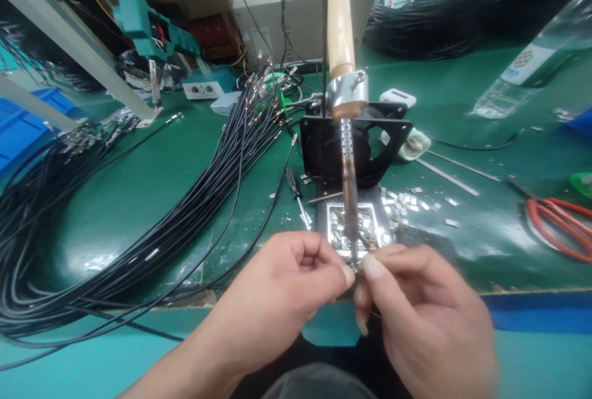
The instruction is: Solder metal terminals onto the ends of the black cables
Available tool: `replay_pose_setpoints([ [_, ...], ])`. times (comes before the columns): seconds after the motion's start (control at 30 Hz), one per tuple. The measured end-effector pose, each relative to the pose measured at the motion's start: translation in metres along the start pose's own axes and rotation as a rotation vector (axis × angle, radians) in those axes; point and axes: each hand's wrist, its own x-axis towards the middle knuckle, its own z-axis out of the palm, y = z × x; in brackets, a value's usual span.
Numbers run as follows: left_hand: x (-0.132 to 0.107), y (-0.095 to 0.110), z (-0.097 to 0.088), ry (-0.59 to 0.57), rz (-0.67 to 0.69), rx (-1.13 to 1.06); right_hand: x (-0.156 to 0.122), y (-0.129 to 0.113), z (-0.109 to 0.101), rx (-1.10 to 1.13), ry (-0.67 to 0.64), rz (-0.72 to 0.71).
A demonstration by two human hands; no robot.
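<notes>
A soldering iron (343, 72) with a wooden handle stands clamped upright on a black stand (398, 134), its tip pointing down at a small tray of solder bits (333, 221). My left hand (282, 288) and my right hand (416, 312) meet just below the tip, both pinched closed. Their fingertips press together on something tiny right at the tip; it is too small to name. A thin black wire trails from my left hand toward the bundle.
A big bundle of black cables (139, 226) with bare ends covers the green mat (485, 158) at left. A small screwdriver (296, 192) lies beside the tray. Orange-handled scissors (559, 223) lie at right, a clear plastic bottle (527, 60) behind them. Metal scraps (416, 201) are scattered around.
</notes>
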Motion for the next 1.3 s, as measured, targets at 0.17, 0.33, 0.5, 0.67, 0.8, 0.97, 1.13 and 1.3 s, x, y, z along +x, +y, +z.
replay_pose_setpoints([
  [0.17,0.000,0.001,0.000,0.002,0.012,0.006,0.001,-0.002,0.002,-0.003,0.030,-0.005],
  [0.33,0.002,0.002,0.000,-0.003,0.013,0.001,0.003,-0.005,0.005,0.000,0.122,-0.032],
  [0.5,0.001,0.001,0.000,0.004,0.008,0.004,0.005,-0.005,0.004,-0.011,0.156,-0.043],
  [0.67,0.000,0.001,0.000,0.005,0.018,0.010,0.004,-0.006,0.005,0.004,0.131,-0.036],
  [0.8,0.001,0.003,0.002,0.014,0.013,-0.003,0.005,-0.008,0.006,0.033,0.056,-0.050],
  [0.97,0.001,0.003,0.002,0.023,0.017,0.010,0.006,-0.008,0.004,0.035,0.051,-0.085],
  [1.13,0.001,0.002,0.001,0.020,0.020,0.016,0.004,-0.010,0.003,0.034,0.048,-0.072],
  [1.3,0.000,0.003,0.002,0.018,0.017,0.032,0.004,-0.008,0.004,0.022,0.053,-0.065],
])
